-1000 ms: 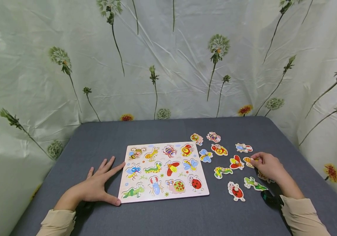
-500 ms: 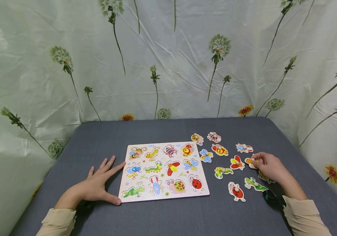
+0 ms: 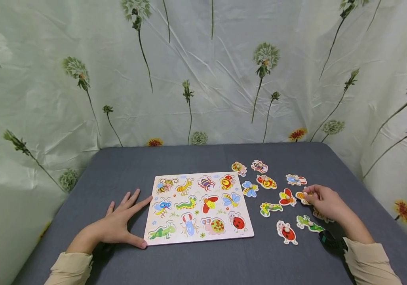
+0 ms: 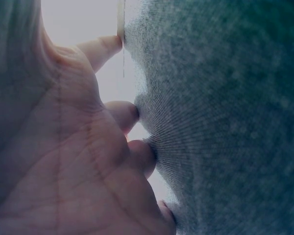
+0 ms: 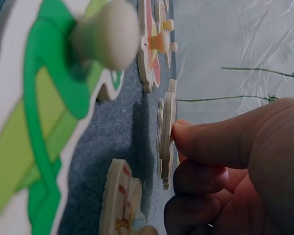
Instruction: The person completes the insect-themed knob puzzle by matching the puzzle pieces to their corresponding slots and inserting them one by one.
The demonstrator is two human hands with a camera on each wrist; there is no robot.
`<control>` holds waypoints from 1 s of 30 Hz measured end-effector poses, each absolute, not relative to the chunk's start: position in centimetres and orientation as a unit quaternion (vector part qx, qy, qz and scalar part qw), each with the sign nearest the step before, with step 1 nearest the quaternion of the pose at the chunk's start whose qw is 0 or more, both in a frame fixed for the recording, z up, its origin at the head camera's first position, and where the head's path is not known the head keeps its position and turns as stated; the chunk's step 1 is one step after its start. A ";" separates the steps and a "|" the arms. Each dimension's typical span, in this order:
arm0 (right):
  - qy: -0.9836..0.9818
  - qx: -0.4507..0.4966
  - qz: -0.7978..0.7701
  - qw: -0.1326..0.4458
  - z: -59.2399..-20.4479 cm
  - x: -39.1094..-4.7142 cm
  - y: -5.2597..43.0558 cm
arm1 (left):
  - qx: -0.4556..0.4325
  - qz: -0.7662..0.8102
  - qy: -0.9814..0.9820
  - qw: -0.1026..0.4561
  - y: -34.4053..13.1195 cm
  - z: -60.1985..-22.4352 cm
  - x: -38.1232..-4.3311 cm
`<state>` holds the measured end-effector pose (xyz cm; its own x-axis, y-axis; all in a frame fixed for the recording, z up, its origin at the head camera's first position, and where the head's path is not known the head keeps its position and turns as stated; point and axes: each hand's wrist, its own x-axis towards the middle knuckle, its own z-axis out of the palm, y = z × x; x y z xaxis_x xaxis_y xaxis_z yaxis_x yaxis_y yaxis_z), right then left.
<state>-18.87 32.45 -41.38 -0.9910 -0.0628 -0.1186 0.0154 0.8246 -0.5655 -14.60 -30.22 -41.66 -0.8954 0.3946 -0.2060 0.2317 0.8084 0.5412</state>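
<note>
A wooden insect puzzle board lies flat on the table in the head view. At its left edge my left hand rests with fingers spread, thumb and index fingertip touching the board; in the left wrist view its fingertips press on the dark cloth. Right of the loose pieces, my right hand pinches an orange-striped insect puzzle piece between thumb and fingers. The right wrist view shows that piece edge-on; its knob is hidden by the fingers. Below the palm a further piece is partly covered.
Several knobbed pieces lie between board and right hand: a ladybug, a grasshopper, a caterpillar, a red-winged insect and a blue-winged one. Behind the grey table hangs a flowered curtain.
</note>
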 end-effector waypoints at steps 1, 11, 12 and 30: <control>0.953 -0.013 -0.297 0.065 -41.3 -18.8 32.4 | 0.167 0.262 0.937 0.158 -30.2 -41.7 -14.6; 0.950 -0.027 -0.306 0.050 -41.2 -18.5 31.4 | 0.166 0.267 0.935 0.163 -30.2 -41.5 -14.5; 0.949 -0.028 -0.310 0.050 -41.2 -18.5 31.2 | 0.165 0.268 0.935 0.162 -30.2 -41.5 -14.5; 0.940 -0.074 -0.331 0.028 -40.8 -19.4 28.5 | 0.163 0.255 0.941 0.155 -30.4 -42.1 -14.8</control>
